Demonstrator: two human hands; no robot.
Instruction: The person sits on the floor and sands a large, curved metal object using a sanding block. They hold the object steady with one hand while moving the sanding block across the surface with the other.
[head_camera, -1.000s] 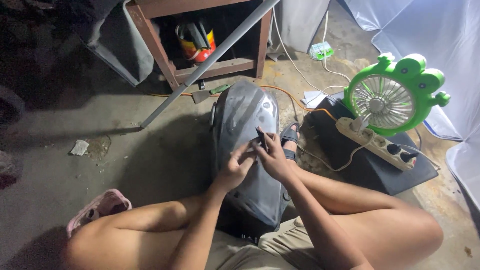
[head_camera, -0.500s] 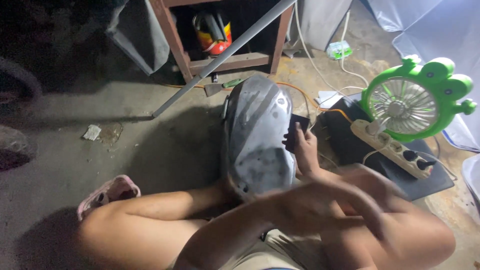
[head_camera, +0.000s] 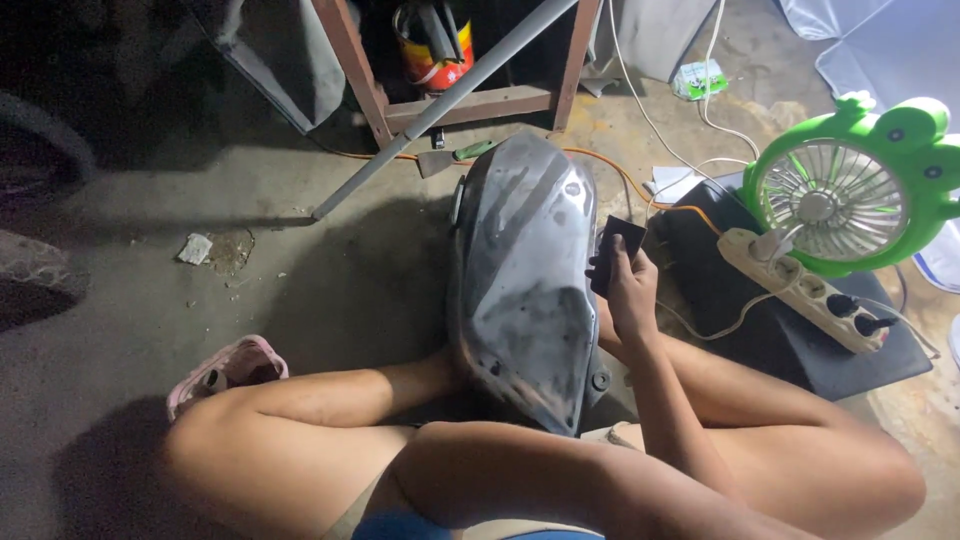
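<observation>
R hand (head_camera: 630, 290) is gripping a small dark rectangular sanding pad (head_camera: 615, 253) beside the right edge of the grey scuffed plastic vehicle panel (head_camera: 525, 270), resting btwn legs on concrete floor (head_camera: 300, 290); L hand hidden, can't tell; panel prob. light, stiff, slick; hold by rims.

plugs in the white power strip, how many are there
3: a white plug at the end of the power strip nearest the green fan, and two black plugs at its far end.

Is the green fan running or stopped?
Cannot tell: the green fan stands upright, its blades look sharp, but one frame settles nothing.
</observation>
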